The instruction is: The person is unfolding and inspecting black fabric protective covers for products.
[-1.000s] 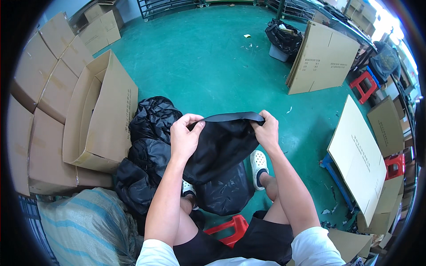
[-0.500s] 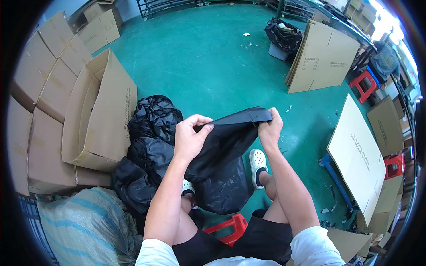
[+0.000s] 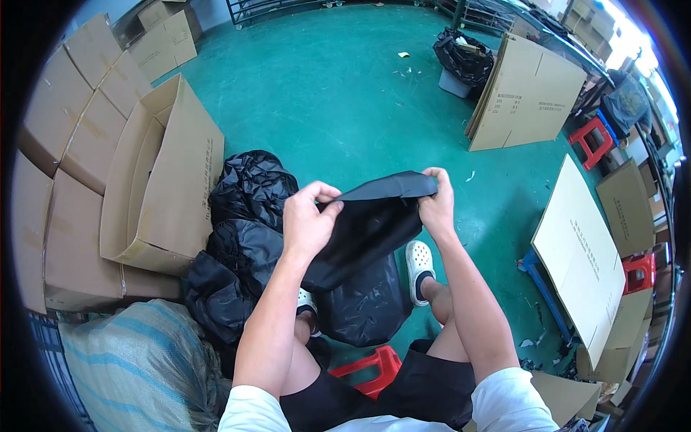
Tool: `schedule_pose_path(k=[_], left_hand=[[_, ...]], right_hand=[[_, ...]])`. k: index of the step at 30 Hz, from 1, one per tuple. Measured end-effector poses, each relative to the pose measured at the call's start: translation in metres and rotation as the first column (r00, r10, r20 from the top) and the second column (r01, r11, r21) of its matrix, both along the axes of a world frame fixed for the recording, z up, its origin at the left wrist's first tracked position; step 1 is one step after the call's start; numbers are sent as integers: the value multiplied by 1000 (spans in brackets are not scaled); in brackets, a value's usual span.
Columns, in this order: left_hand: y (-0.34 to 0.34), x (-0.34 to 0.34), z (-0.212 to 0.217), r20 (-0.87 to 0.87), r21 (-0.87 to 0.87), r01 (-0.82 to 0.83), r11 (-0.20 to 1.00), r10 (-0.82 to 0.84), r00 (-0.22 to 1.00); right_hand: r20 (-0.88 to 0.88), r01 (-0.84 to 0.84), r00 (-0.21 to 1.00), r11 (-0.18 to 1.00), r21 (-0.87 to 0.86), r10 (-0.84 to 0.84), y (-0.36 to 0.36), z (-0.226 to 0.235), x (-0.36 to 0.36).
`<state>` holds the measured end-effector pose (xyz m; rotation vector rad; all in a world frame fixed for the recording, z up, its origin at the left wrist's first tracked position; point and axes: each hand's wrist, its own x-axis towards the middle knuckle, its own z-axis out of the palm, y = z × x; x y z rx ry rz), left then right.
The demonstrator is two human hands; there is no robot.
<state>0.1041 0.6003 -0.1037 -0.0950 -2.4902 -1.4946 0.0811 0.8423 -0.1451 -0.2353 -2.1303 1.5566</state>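
Note:
A piece of thin black fabric [image 3: 367,234] hangs stretched between my two hands, its upper edge folded over into a greyish band. My left hand [image 3: 309,219] pinches the band's left end between thumb and fingers. At the band's right end my right hand [image 3: 437,201] is closed on the fabric, fingers over the top edge. Below the fabric, between my feet, lies a smooth dark bundle [image 3: 366,313], partly covered by it. Crumpled, shiny black material [image 3: 252,191] is heaped on the floor left of my hands.
An opened carton [image 3: 180,173] stands beside stacked cartons [image 3: 90,129] at left, with a striped woven sack [image 3: 137,363] nearer me. A red stool [image 3: 381,371] shows between my legs. Right are a cardboard sheet [image 3: 579,252] on a blue support, upright flattened cartons [image 3: 529,93] and a black-lined bin [image 3: 461,61].
My right hand has shifted slightly left and up along the fabric's edge, its fingers now over the top. The folded band shows wider beside it. My left hand keeps its pinch.

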Motion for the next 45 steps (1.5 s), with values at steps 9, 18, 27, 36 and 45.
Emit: schedule_pose_path(k=[9, 18, 27, 36, 45], left_hand=[[-16, -11, -8, -22, 275, -116, 954, 127, 992], [-6, -6, -4, -78, 166, -73, 983, 87, 993], [-5, -5, -3, -126, 174, -46, 984, 68, 990], [-5, -4, -1, -93, 147, -63, 987, 77, 993], [-6, -5, -2, -160, 188, -81, 979, 112, 981]], right_hand=[[343, -417, 869, 901, 121, 356, -5, 8, 9], [113, 23, 992, 979, 205, -47, -2, 4, 7], [21, 68, 997, 976, 207, -74, 0, -1, 5], [18, 69, 997, 971, 230, -76, 0, 0, 6], [100, -111, 990, 987, 114, 100, -3, 7, 8]])
